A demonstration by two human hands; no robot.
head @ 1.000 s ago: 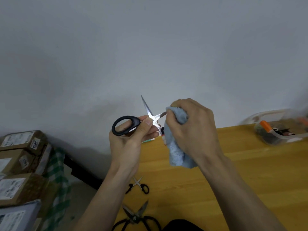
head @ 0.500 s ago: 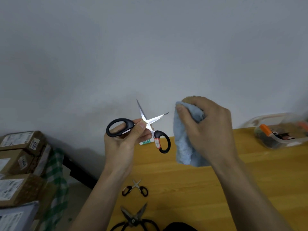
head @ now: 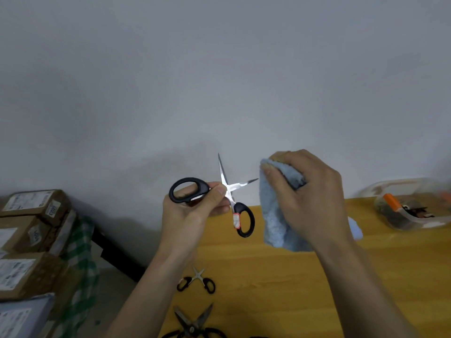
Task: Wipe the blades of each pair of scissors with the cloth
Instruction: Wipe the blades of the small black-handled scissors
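My left hand (head: 192, 213) holds black-handled scissors (head: 228, 191) in the air above the wooden table (head: 280, 284), gripping the left handle loop and pivot. The blades are spread wide; one points up, the other points right toward the cloth. My right hand (head: 310, 193) is bunched around a light blue cloth (head: 275, 215), just right of the blade tip and not touching it. Small black-handled scissors (head: 197, 280) lie open on the table below. A larger dark pair (head: 192, 323) lies open at the bottom edge.
A clear plastic container (head: 415, 206) with an orange-capped item and other bits stands at the table's far right. Stacked cardboard boxes (head: 26, 240) and a green checked cloth (head: 80, 269) sit left of the table. A pale wall fills the background.
My right hand drew the cloth off the right-pointing blade and moved right, leaving a small gap. The lower handle loop came into view. My left hand kept its grip.
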